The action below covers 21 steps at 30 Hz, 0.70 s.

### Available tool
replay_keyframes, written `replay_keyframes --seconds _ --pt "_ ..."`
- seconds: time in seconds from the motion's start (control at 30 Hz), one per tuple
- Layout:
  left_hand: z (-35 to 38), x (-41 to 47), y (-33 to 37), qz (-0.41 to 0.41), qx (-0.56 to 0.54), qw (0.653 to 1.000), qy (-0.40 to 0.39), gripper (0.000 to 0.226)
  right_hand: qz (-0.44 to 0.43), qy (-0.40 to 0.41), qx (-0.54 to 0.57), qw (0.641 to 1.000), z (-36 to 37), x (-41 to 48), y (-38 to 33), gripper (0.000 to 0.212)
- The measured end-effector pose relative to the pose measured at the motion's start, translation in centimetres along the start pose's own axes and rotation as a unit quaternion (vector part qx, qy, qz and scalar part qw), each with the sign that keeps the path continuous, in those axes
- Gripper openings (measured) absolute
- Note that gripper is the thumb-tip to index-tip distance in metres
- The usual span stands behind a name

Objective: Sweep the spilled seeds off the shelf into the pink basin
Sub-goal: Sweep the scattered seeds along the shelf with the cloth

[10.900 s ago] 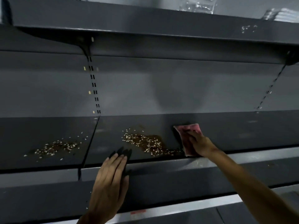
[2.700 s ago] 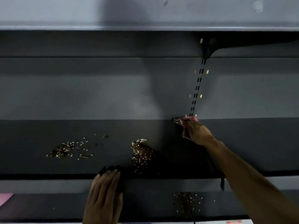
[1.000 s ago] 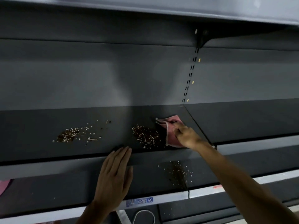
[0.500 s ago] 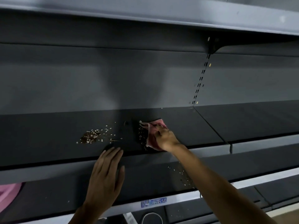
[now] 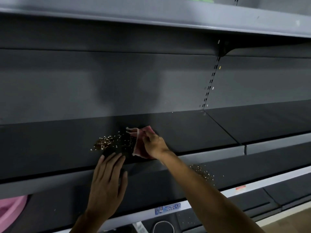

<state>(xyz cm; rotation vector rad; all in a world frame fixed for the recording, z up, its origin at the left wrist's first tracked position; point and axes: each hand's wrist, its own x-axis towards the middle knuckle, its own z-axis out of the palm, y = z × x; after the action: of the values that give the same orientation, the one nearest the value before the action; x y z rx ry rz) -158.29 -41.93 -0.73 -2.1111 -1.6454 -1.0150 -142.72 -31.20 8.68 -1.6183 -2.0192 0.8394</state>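
Observation:
A pile of pale and brown seeds [image 5: 111, 142] lies on the dark grey shelf [image 5: 193, 132]. My right hand [image 5: 154, 144] presses a pink cloth [image 5: 139, 145] flat against the shelf, its left edge touching the seeds. My left hand [image 5: 107, 180] rests open over the shelf's front lip just below the seeds, fingertips on the shelf surface. A slice of the pink basin [image 5: 10, 209] shows at the lower left, under the shelf.
More seeds [image 5: 203, 173] lie scattered on the lower shelf to the right of my forearm. An upper shelf [image 5: 151, 15] overhangs closely. A slotted upright [image 5: 210, 84] and shelf seam stand to the right. A price label [image 5: 167, 208] sits on the lower rail.
My right hand has pushed the cloth leftward, driving the right seed pile into the left one so they form one heap. My left hand stays at the shelf's front edge.

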Motion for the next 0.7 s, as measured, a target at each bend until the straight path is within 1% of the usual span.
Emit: replay_keyframes --seconds 0.1,0.17,0.23,0.33,0.4,0.53,0.7 --pt "-0.1 -0.5 -1.0 -0.014 0.018 1.000 0.001 0.046 -0.007 0.019 0.018 1.000 1.1 0.2 -0.9 0.034" --pt "-0.1 -0.9 -1.6 -0.023 0.027 0.999 0.006 0.047 0.000 0.006 0.047 0.999 1.8 0.2 -1.6 0.032" --pt "0.0 -1.1 -1.8 -0.015 0.036 0.999 0.008 0.046 -0.004 -0.005 0.059 0.998 2.4 0.0 -2.1 0.031" --pt "0.2 -1.0 -1.9 -0.013 0.043 0.999 0.023 0.047 -0.011 -0.002 0.052 0.999 2.4 -0.2 -2.3 0.032" --pt "0.4 -0.8 -1.6 -0.015 0.048 0.998 0.045 0.044 -0.026 0.006 0.027 0.999 1.6 -0.2 -2.2 0.032" --pt "0.7 -0.7 -1.4 -0.020 0.062 0.996 0.068 0.041 -0.064 0.075 -0.004 0.995 -0.9 0.6 -2.3 0.027" --pt "0.9 -0.7 -1.3 -0.024 0.074 0.995 0.070 0.049 -0.111 0.056 -0.018 0.992 -2.6 1.5 -1.9 0.027"
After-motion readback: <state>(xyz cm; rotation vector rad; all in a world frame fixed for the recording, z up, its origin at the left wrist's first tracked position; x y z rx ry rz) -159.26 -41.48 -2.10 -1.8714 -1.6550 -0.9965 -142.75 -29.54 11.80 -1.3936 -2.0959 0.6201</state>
